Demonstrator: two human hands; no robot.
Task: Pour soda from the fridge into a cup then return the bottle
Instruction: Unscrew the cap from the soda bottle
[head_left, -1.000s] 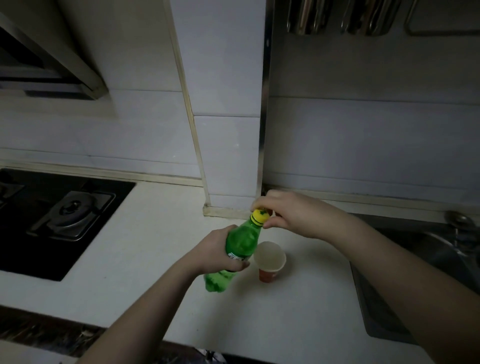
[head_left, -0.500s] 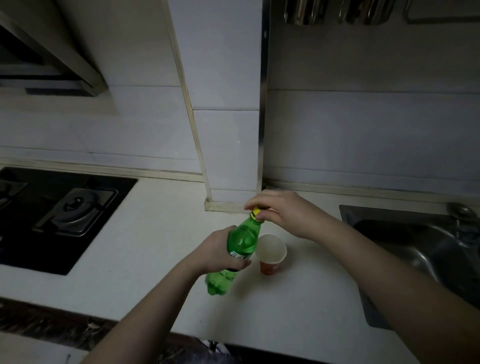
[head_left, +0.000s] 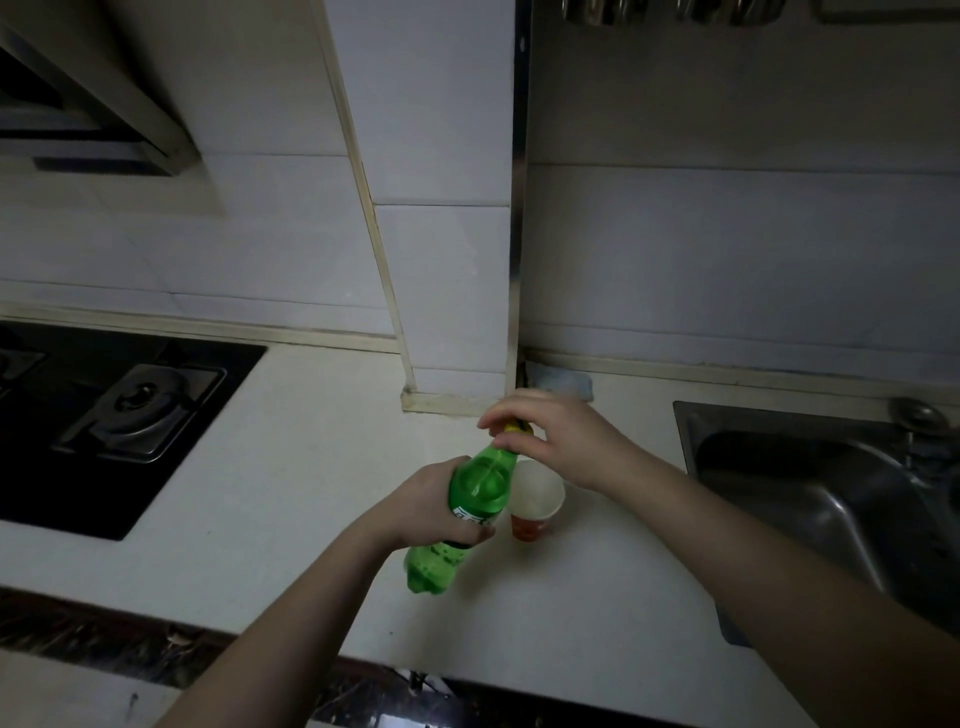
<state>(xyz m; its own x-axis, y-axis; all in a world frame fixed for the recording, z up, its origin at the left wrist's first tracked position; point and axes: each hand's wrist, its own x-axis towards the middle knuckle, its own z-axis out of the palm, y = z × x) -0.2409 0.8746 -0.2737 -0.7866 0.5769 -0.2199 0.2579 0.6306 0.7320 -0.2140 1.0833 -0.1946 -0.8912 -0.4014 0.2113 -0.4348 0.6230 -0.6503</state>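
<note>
green soda bottle tilts above the counter, left hand wrapped around its middle. right hand pinches the yellow cap. paper cup stands just right of the bottle.

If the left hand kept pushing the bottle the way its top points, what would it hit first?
Probably the right hand, already closed over the cap of the bottle that the left hand holds; beyond that, likely the tiled wall.

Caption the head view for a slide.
Left hand holds green bottle; right hand grips its yellow cap beside paper cup.
</note>
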